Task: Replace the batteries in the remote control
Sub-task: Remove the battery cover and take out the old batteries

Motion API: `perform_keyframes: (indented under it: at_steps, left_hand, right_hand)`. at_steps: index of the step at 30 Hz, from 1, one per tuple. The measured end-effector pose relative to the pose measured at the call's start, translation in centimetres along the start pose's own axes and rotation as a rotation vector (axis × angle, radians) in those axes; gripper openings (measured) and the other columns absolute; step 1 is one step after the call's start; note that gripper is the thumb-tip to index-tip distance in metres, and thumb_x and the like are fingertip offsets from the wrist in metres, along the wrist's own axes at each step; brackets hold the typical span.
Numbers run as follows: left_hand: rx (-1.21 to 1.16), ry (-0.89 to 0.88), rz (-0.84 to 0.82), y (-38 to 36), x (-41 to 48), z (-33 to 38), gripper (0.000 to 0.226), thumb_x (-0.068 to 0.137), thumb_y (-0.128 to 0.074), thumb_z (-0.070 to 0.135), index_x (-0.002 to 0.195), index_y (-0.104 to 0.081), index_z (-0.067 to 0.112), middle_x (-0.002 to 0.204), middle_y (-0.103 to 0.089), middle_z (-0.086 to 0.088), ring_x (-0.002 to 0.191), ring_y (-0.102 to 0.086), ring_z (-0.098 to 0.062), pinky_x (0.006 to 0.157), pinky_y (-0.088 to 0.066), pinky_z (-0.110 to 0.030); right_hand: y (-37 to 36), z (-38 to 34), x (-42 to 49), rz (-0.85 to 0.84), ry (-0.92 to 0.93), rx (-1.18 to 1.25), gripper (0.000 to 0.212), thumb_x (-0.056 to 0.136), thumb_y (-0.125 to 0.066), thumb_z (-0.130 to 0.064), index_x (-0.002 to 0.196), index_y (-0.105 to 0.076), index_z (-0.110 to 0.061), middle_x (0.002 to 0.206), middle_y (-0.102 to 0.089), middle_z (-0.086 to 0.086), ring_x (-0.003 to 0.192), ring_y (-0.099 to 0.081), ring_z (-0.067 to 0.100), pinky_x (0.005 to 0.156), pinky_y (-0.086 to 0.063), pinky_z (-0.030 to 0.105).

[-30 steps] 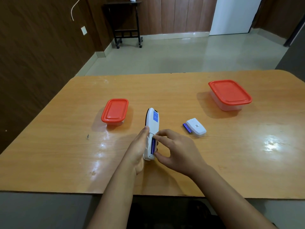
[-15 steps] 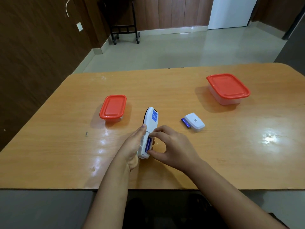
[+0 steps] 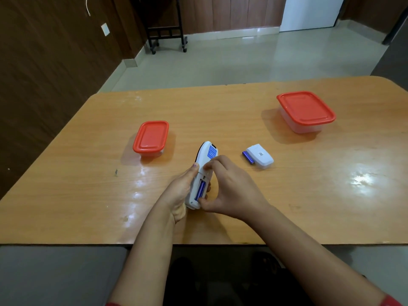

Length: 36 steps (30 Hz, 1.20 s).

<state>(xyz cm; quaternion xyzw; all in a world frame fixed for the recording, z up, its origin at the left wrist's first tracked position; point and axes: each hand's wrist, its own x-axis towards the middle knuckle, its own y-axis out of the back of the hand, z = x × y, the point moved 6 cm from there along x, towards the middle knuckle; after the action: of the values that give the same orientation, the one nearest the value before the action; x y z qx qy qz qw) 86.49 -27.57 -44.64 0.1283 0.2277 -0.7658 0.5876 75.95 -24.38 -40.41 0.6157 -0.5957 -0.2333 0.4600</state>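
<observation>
Glossy wooden surface [image 3: 220, 111]: left hand [image 3: 180, 191] grips the remote [image 3: 204, 166], right hand [image 3: 229, 191] fingers [image 3: 210, 165] pinch the seated battery [image 3: 200, 188], which could pop out if pressed unevenly.

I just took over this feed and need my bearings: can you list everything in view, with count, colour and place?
table: 1, orange-brown wood, fills the middle of the view
remote control: 1, white with a blue label, back up, battery bay open, near centre
battery in the bay: 1 visible, blue-purple
loose battery: 1, blue-purple, on the table, against the cover's left side
battery cover: 1, white, right of the remote
small container: 1, clear with red lid, left of the remote
large container: 1, clear with red lid, far right
black trolley: 1, by the far wall
left hand: holds the remote
right hand: fingers at the battery bay
</observation>
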Motion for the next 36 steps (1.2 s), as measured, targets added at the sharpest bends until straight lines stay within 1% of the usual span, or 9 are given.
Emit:
perform_keyframes:
  at_steps: [4,11,15,17,20,23,27,32,36]
  left_hand:
    - [-0.091,0.048,-0.008,-0.2,0.5,-0.3,0.032,0.098,-0.041,0.04,0.108,-0.061,0.018,0.082,-0.063,-0.009,0.075,-0.06,-0.02,0.069,-0.049,-0.035]
    - [-0.383,0.095,-0.081,-1.3,1.0,0.1,0.042,0.1,-0.031,0.042,0.102,-0.062,0.013,0.074,-0.063,-0.007,0.056,-0.061,-0.013,0.056,-0.049,-0.025]
    - [-0.449,0.11,-0.053,-1.4,1.4,0.1,0.04,0.1,-0.03,0.042,0.121,-0.054,0.018,0.093,-0.063,-0.008,0.069,-0.058,-0.016,0.056,-0.053,-0.023]
    - [-0.422,0.104,-0.041,-1.3,1.5,0.1,0.036,0.1,-0.031,0.04,0.115,-0.054,0.017,0.094,-0.063,-0.01,0.075,-0.059,-0.019,0.061,-0.052,-0.029]
    - [-0.39,0.101,-0.034,-1.3,1.5,0.0,0.035,0.1,-0.032,0.037,0.118,-0.054,0.016,0.099,-0.064,-0.013,0.084,-0.062,-0.024,0.073,-0.051,-0.036]
    - [-0.371,0.097,-0.028,-1.2,1.6,-0.2,0.041,0.1,-0.034,0.035,0.131,-0.049,0.011,0.12,-0.061,-0.02,0.101,-0.06,-0.031,0.086,-0.047,-0.041]
    - [-0.303,0.036,-0.037,-1.5,1.6,-0.1,0.039,0.1,-0.037,0.032,0.134,-0.048,0.016,0.12,-0.062,-0.015,0.096,-0.063,-0.025,0.081,-0.051,-0.042]
    - [-0.302,-0.007,0.036,-1.1,1.9,-0.2,0.028,0.099,-0.042,0.027,0.124,-0.053,0.022,0.129,-0.059,-0.017,0.1,-0.061,-0.024,0.095,-0.045,-0.046]
    - [-0.287,-0.001,0.053,-0.9,1.8,-0.2,0.026,0.098,-0.043,0.027,0.122,-0.054,0.022,0.132,-0.058,-0.017,0.105,-0.06,-0.026,0.092,-0.047,-0.042]
  right_hand:
    - [0.3,-0.2,0.0,0.02,0.045,-0.026,0.061,0.067,-0.07,-0.041,0.119,-0.058,-0.011,0.116,-0.056,0.002,0.083,-0.059,0.019,0.062,-0.046,0.027]
    - [1.2,0.6,0.4,0.112,0.055,0.172,0.035,0.069,-0.061,-0.035,0.098,-0.074,-0.021,0.099,-0.065,-0.008,0.083,-0.064,0.01,0.068,-0.054,0.034]
    - [0.8,1.3,0.1,0.083,0.025,0.117,0.037,0.075,-0.057,-0.048,0.103,-0.072,-0.029,0.096,-0.059,-0.009,0.089,-0.055,0.007,0.071,-0.051,0.03]
    - [0.7,1.9,0.0,0.041,-0.041,0.175,0.04,0.074,-0.061,-0.055,0.106,-0.069,-0.032,0.089,-0.057,-0.011,0.08,-0.053,0.004,0.071,-0.048,0.027]
    - [0.5,2.7,0.0,0.01,-0.14,0.413,0.026,0.078,-0.072,-0.033,0.103,-0.071,-0.027,0.079,-0.066,-0.005,0.07,-0.061,0.009,0.069,-0.052,0.028]
    - [0.5,3.4,-0.1,0.02,-0.224,0.554,0.018,0.079,-0.07,-0.016,0.095,-0.072,-0.022,0.073,-0.07,-0.001,0.07,-0.065,0.011,0.073,-0.055,0.033]
    - [1.5,5.5,-0.1,0.112,-0.333,0.49,0.008,0.075,-0.069,-0.02,0.082,-0.071,-0.021,0.067,-0.068,-0.006,0.067,-0.063,0.009,0.068,-0.054,0.033]
    - [2.9,9.4,0.2,0.29,-0.402,-0.092,0.005,0.076,-0.062,-0.027,0.076,-0.062,-0.022,0.08,-0.064,-0.006,0.074,-0.059,0.016,0.057,-0.047,0.031]
    - [1.9,10.3,0.2,0.28,-0.412,-0.278,0.015,0.085,-0.057,-0.028,0.082,-0.065,-0.015,0.081,-0.062,0.001,0.08,-0.053,0.025,0.053,-0.035,0.029]
